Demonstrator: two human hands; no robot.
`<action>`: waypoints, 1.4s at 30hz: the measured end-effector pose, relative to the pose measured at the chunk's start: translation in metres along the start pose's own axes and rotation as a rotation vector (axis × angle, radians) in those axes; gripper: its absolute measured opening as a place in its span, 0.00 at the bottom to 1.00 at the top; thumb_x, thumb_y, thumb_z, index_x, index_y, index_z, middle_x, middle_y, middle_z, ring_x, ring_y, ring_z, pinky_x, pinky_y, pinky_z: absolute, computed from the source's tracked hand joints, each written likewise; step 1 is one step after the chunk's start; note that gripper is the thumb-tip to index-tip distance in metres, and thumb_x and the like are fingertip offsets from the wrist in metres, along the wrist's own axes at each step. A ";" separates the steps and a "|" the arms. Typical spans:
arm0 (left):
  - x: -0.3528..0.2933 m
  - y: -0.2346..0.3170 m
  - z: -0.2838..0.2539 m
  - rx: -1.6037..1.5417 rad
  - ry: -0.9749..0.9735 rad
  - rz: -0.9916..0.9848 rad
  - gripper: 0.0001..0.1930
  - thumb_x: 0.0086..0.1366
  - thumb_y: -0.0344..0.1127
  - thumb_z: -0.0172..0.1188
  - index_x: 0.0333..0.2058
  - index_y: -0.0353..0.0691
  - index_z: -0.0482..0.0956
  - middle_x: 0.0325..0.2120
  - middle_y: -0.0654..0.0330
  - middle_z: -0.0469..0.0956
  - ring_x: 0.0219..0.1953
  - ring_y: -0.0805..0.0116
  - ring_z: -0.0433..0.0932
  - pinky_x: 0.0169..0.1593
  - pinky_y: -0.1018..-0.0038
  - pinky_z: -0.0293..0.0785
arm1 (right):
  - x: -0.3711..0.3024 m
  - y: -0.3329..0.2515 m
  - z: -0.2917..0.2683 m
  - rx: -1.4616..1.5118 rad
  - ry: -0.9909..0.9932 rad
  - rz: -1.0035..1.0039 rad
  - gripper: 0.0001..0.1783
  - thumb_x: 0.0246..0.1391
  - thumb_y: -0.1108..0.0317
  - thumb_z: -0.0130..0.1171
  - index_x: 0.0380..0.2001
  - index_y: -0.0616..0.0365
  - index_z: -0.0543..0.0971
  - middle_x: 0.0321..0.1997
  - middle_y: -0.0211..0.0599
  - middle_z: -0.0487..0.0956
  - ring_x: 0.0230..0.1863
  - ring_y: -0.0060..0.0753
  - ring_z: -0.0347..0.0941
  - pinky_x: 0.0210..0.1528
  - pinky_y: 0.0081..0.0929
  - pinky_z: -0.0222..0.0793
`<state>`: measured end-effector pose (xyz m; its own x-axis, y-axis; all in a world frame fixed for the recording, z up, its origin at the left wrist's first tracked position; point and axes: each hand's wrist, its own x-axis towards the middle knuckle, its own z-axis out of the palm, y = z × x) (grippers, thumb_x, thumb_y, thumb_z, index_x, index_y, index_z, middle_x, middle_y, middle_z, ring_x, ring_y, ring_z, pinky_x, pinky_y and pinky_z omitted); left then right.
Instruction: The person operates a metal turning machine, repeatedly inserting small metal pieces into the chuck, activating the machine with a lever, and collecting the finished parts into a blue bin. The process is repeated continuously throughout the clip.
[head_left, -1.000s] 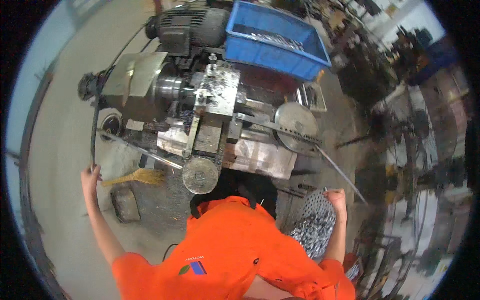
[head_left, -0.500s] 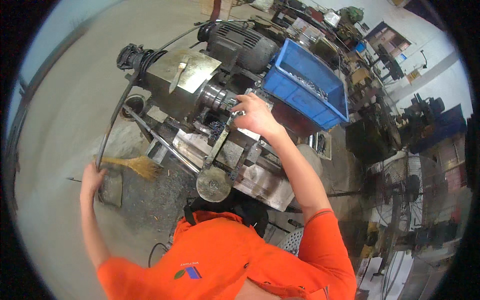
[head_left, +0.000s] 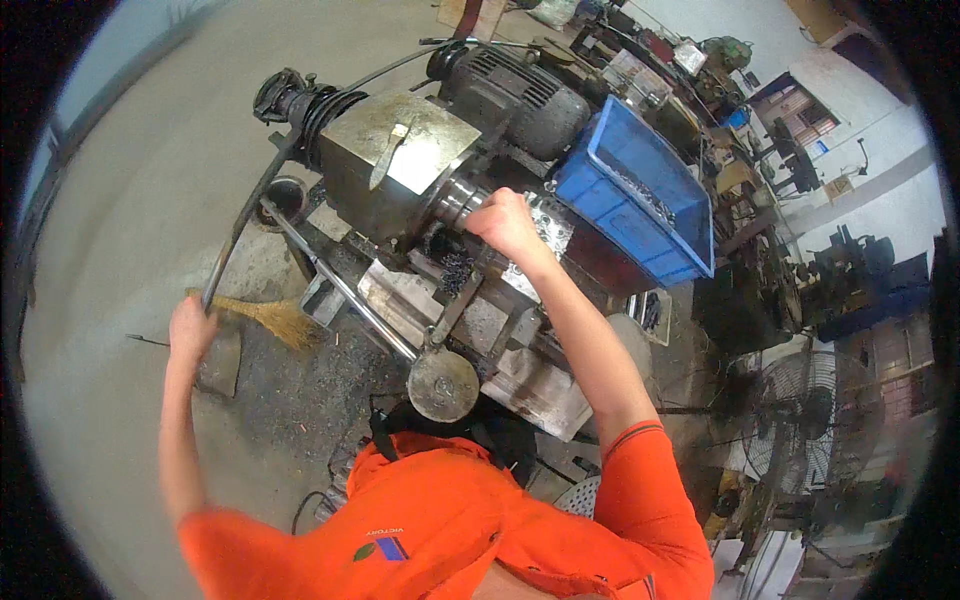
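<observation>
My left hand [head_left: 192, 328] is wrapped round the lower end of a long dark lever [head_left: 245, 220], which runs up to the back of the machine's headstock [head_left: 345, 185]. Right in front of the shiny spindle chuck [head_left: 455, 200], my right hand [head_left: 503, 225] is closed with its fingers curled. Whatever it grips there is hidden behind the hand. Dark metal shavings [head_left: 455, 272] lie just below the chuck. A flat brush [head_left: 390, 157] rests on top of the headstock. Nearer to me is a round metal disc [head_left: 443, 385] on the machine's front.
A blue plastic crate [head_left: 625, 215] with small metal parts stands right of the machine, beside a ribbed motor [head_left: 515, 100]. A straw broom [head_left: 270, 318] lies near my left hand. Further right are a caged fan [head_left: 800, 420] and other machinery. Shavings are scattered over the floor.
My right hand has come closer to the chuck, and its fingers have curled in. My left hand keeps its grip on the lever. The whole view has shifted slightly.
</observation>
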<state>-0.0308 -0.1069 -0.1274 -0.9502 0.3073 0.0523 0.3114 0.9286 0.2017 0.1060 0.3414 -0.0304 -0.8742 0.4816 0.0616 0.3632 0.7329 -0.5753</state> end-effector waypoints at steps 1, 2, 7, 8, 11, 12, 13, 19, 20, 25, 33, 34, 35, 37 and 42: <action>0.007 0.003 0.003 0.074 0.022 0.021 0.12 0.48 0.38 0.57 0.25 0.33 0.74 0.22 0.45 0.74 0.29 0.49 0.74 0.35 0.59 0.69 | 0.009 0.014 0.008 -0.170 0.015 -0.177 0.13 0.26 0.64 0.53 0.11 0.67 0.73 0.21 0.56 0.73 0.24 0.53 0.72 0.31 0.36 0.68; 0.014 0.004 0.002 0.126 0.005 0.022 0.11 0.48 0.37 0.57 0.25 0.34 0.74 0.22 0.46 0.74 0.28 0.49 0.74 0.34 0.59 0.69 | 0.012 0.030 0.011 -0.168 0.030 -0.139 0.13 0.25 0.64 0.53 0.11 0.66 0.73 0.21 0.54 0.73 0.23 0.52 0.71 0.29 0.36 0.68; 0.080 -0.074 -0.019 0.429 0.165 0.101 0.04 0.46 0.32 0.54 0.22 0.39 0.72 0.16 0.51 0.73 0.23 0.52 0.74 0.28 0.62 0.70 | -0.003 0.027 0.012 -0.165 0.188 -0.378 0.12 0.24 0.64 0.52 0.08 0.63 0.70 0.16 0.45 0.68 0.21 0.47 0.68 0.23 0.37 0.62; 0.103 -0.096 -0.020 0.476 0.208 0.149 0.04 0.46 0.31 0.54 0.23 0.39 0.71 0.16 0.51 0.73 0.23 0.53 0.74 0.27 0.62 0.69 | 0.001 0.025 0.015 -0.122 0.204 -0.330 0.12 0.24 0.63 0.52 0.09 0.63 0.71 0.16 0.45 0.68 0.22 0.47 0.68 0.23 0.37 0.62; 0.131 -0.124 -0.012 0.489 0.249 0.272 0.06 0.45 0.30 0.53 0.25 0.38 0.68 0.17 0.52 0.73 0.22 0.54 0.74 0.26 0.62 0.69 | -0.001 0.023 0.014 -0.008 0.179 -0.176 0.12 0.24 0.62 0.52 0.10 0.63 0.72 0.18 0.46 0.69 0.23 0.46 0.68 0.26 0.35 0.62; 0.132 -0.122 -0.010 0.474 0.254 0.313 0.06 0.46 0.30 0.53 0.25 0.38 0.68 0.17 0.52 0.73 0.22 0.54 0.74 0.26 0.62 0.69 | -0.003 0.023 0.012 -0.018 0.161 -0.159 0.13 0.24 0.62 0.52 0.10 0.63 0.72 0.20 0.47 0.71 0.25 0.47 0.69 0.27 0.35 0.63; 0.137 -0.116 -0.014 0.487 0.225 0.256 0.05 0.46 0.30 0.53 0.24 0.38 0.68 0.17 0.52 0.74 0.23 0.54 0.74 0.27 0.62 0.70 | -0.003 0.023 0.011 -0.005 0.161 -0.138 0.13 0.25 0.62 0.53 0.10 0.63 0.73 0.22 0.48 0.72 0.27 0.47 0.70 0.29 0.35 0.64; 0.114 -0.039 -0.023 0.016 0.300 -0.108 0.12 0.51 0.34 0.54 0.34 0.36 0.76 0.29 0.48 0.76 0.33 0.56 0.76 0.37 0.66 0.72 | -0.067 0.031 -0.020 0.027 0.327 -0.323 0.10 0.25 0.67 0.57 0.20 0.55 0.77 0.52 0.52 0.66 0.46 0.52 0.68 0.47 0.34 0.65; 0.115 -0.035 -0.010 -0.200 0.382 0.055 0.13 0.52 0.34 0.54 0.36 0.35 0.76 0.30 0.48 0.76 0.34 0.58 0.76 0.39 0.66 0.71 | -0.087 0.038 -0.029 0.042 0.348 -0.302 0.11 0.24 0.68 0.57 0.20 0.55 0.76 0.51 0.51 0.67 0.45 0.50 0.69 0.46 0.33 0.65; 0.104 -0.033 0.177 -0.600 -0.060 -0.112 0.17 0.54 0.38 0.55 0.38 0.30 0.73 0.21 0.55 0.76 0.25 0.65 0.76 0.27 0.71 0.70 | -0.187 0.109 -0.080 -0.038 0.436 -0.120 0.11 0.26 0.73 0.54 0.21 0.58 0.76 0.49 0.48 0.70 0.45 0.46 0.70 0.45 0.30 0.65; 0.083 0.065 0.218 0.479 -0.346 0.613 0.10 0.47 0.38 0.55 0.31 0.45 0.76 0.33 0.54 0.77 0.38 0.59 0.76 0.41 0.65 0.70 | -0.343 0.191 -0.120 -0.105 0.511 0.491 0.12 0.25 0.72 0.54 0.21 0.61 0.78 0.44 0.50 0.73 0.44 0.45 0.71 0.45 0.30 0.66; 0.085 0.113 0.176 0.614 -0.469 0.623 0.11 0.48 0.36 0.54 0.33 0.47 0.76 0.34 0.56 0.76 0.38 0.60 0.76 0.40 0.65 0.70 | -0.365 0.207 -0.119 -0.159 0.513 0.534 0.12 0.26 0.72 0.54 0.22 0.60 0.78 0.44 0.50 0.73 0.44 0.45 0.71 0.46 0.30 0.65; 0.088 0.106 0.179 0.576 -0.435 0.605 0.11 0.48 0.37 0.55 0.33 0.47 0.76 0.34 0.57 0.77 0.37 0.59 0.76 0.40 0.65 0.70 | -0.377 0.221 -0.119 -0.189 0.506 0.545 0.13 0.27 0.72 0.54 0.23 0.60 0.78 0.44 0.49 0.73 0.44 0.45 0.71 0.46 0.31 0.65; 0.088 0.100 0.183 0.483 -0.398 0.559 0.12 0.49 0.39 0.56 0.34 0.46 0.76 0.34 0.58 0.77 0.36 0.58 0.76 0.39 0.66 0.71 | -0.397 0.242 -0.118 -0.304 0.517 0.602 0.15 0.27 0.70 0.54 0.26 0.60 0.78 0.44 0.49 0.73 0.45 0.46 0.70 0.48 0.32 0.64; 0.079 0.079 0.144 0.046 -0.314 0.419 0.16 0.49 0.43 0.58 0.36 0.45 0.75 0.33 0.57 0.77 0.35 0.55 0.75 0.38 0.66 0.71 | -0.460 0.293 -0.119 -0.504 0.321 1.043 0.30 0.23 0.67 0.59 0.40 0.59 0.74 0.42 0.50 0.73 0.45 0.49 0.67 0.48 0.36 0.63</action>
<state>-0.0791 0.0212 -0.2484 -0.6963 0.6954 -0.1780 0.6711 0.7186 0.1824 0.6526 0.3915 -0.1302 0.0095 1.0000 -0.0024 0.9959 -0.0097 -0.0899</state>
